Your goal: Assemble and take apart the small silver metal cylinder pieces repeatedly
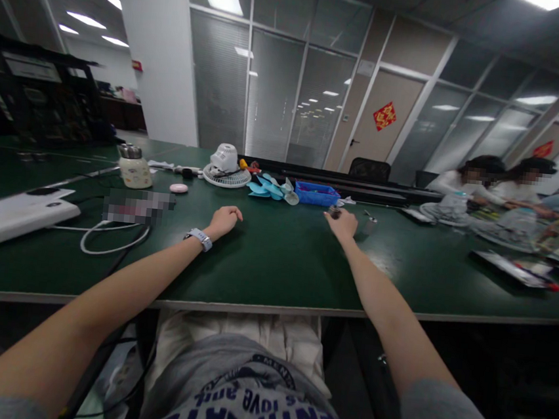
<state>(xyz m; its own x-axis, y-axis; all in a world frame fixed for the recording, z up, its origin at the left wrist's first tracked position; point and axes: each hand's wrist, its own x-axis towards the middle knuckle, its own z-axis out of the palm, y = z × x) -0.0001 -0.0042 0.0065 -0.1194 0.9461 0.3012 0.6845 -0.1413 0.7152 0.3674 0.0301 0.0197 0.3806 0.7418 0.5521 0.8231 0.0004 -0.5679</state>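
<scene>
Both my arms stretch out over a dark green table point(274, 262). My left hand point(224, 220), with a watch on the wrist, rests on the table with its fingers curled in and nothing visible in them. My right hand point(341, 223) lies farther right, its fingers closed on a small dark object point(333, 211) that I cannot make out. Beyond the hands lie a white fan body on its round grille point(225, 168), light blue fan blades point(272, 188) and a blue tray point(316, 193).
A white jar with a metal lid point(134, 166) and a pink disc point(179, 188) stand at the left, near a white box point(9, 216) and a looped white cable point(113, 236). Several people sit at the table's far right point(503, 191). The table's near edge point(270, 309) runs above my lap.
</scene>
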